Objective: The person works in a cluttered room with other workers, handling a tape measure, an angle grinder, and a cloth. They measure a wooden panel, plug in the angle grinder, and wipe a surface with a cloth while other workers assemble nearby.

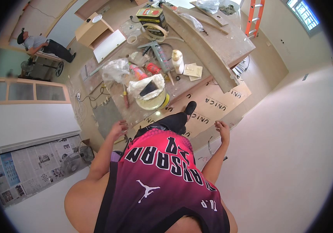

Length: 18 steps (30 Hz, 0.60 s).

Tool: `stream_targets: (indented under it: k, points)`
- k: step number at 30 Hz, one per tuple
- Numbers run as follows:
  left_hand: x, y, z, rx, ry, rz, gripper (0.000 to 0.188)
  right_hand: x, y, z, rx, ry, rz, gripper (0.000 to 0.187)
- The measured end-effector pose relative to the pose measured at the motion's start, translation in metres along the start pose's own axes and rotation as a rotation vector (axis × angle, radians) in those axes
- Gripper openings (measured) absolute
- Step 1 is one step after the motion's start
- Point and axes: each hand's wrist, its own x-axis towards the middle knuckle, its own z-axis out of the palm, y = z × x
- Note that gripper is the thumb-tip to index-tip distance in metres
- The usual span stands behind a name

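My left hand point(119, 129) hangs at my left side with its fingers loosely bent and apart, nothing in it. On the other side my right hand point(222, 128) is also empty, its fingers slightly curled. Both are away from the cluttered worktable point(189, 87). Nearest on that table stands a round tub point(151, 103) with plastic over its top and a black flat piece point(148, 89) lying on it. Behind it are a caulking gun point(160, 54), a white bottle point(177, 62), tan square sheets point(193, 70), red containers point(137, 72) and a crumpled plastic bag point(116, 70).
A rectangular tin point(152, 18) and a long board point(201, 46) lie farther back. Printed sheeting point(209, 105) covers the floor ahead. Cables point(90, 99) run on the left, near a fan point(73, 161). An orange ladder point(255, 17) stands far right; another person point(44, 43) is far left.
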Motion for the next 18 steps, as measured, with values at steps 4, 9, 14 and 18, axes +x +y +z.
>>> stream_targets:
  k: [4, 9, 14, 18]
  points:
    - [0.001, -0.003, 0.060, 0.067, -0.100, -0.066, 0.041, 0.020, -0.049, -0.039, -0.055, -0.014, -0.057, 0.025]
    - [-0.015, -0.045, 0.090, 0.156, -0.077, -0.326, 0.031, -0.004, -0.075, -0.062, -0.114, -0.092, -0.062, 0.029]
    - [-0.040, -0.013, 0.166, 0.231, -0.306, 0.038, 0.029, 0.055, -0.163, -0.101, -0.370, -0.051, -0.215, 0.032]
    - [-0.032, -0.059, 0.214, 0.021, -0.229, -0.018, 0.031, 0.133, -0.243, -0.052, -0.509, -0.128, -0.459, 0.034]
